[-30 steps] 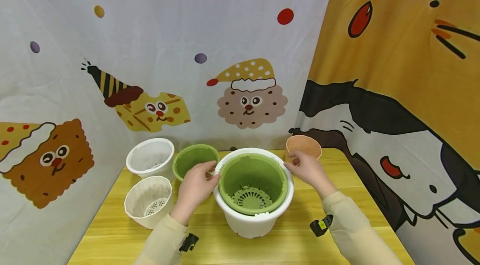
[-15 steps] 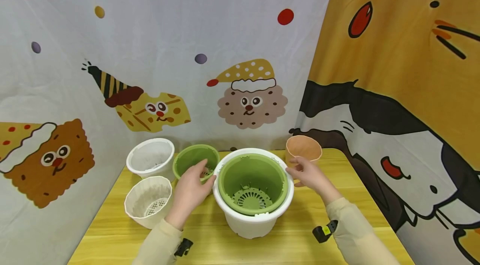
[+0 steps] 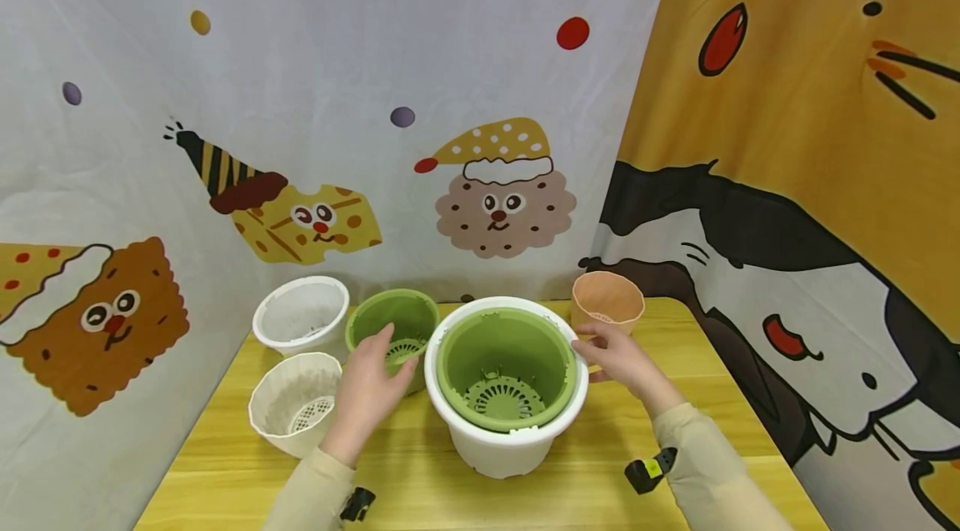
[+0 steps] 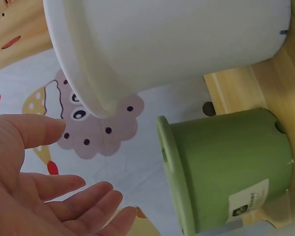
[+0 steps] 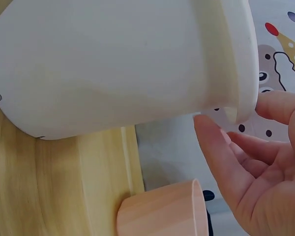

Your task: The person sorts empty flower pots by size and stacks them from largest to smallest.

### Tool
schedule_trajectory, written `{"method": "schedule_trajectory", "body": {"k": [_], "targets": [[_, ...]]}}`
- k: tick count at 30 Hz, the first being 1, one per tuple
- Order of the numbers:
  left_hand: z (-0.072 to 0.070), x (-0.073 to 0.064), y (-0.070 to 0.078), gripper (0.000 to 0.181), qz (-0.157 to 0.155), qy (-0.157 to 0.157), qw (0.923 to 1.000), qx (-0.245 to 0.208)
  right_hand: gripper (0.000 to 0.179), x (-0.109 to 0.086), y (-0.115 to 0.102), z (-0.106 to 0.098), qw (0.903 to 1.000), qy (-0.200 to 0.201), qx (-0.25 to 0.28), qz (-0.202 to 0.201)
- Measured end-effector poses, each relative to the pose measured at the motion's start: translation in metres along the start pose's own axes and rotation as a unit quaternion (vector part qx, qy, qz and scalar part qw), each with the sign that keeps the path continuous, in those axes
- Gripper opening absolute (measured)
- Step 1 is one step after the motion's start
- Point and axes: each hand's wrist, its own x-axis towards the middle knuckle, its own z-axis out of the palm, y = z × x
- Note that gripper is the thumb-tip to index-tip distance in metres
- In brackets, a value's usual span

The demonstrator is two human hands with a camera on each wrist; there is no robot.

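A large white flowerpot [image 3: 501,449] stands upright on the table, with a green flowerpot [image 3: 506,348] nested inside it. At its right side, my right hand [image 3: 617,354] holds the white rim; in the right wrist view one digit lies on the rim's edge and another under it. Left of the white pot, my left hand [image 3: 369,393] is apart from it, holding nothing, with its fingers spread in the left wrist view. Just behind that hand sits a smaller green flowerpot [image 4: 226,167], bearing a label on its side.
A white pot [image 3: 300,314] and a cream fluted pot [image 3: 288,398] stand on the left. At the back right is an orange pot [image 3: 607,298]. The wooden table [image 3: 570,498] ends at a printed cloth backdrop [image 3: 300,97] behind and at right.
My left hand has come off the white pot's rim and moved left and nearer. My right hand has shifted slightly down along the rim. The pots have stayed in place.
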Motion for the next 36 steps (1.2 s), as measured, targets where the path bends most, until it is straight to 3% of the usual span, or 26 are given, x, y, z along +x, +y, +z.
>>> {"method": "schedule_trajectory", "body": {"k": [13, 21, 31, 36], "targets": [[0.002, -0.005, -0.022, 0.065, -0.018, -0.024, 0.9995, 0.01, 0.037, 0.002, -0.003, -0.001, 0.9999, -0.013, 0.007, 0.005], [0.001, -0.006, -0.031, 0.069, -0.051, -0.049, 0.9975, -0.004, 0.035, 0.001, -0.008, -0.001, 0.9998, -0.009, 0.0, 0.015], [-0.009, 0.006, -0.043, 0.073, -0.101, -0.086, 0.9905, -0.033, 0.033, 0.004, -0.006, -0.001, 0.9998, -0.003, 0.001, 0.021], [-0.013, 0.016, -0.049, 0.071, -0.096, -0.083, 0.9917, -0.022, 0.033, 0.004, -0.005, 0.001, 0.9998, -0.004, 0.006, 0.018]]}}
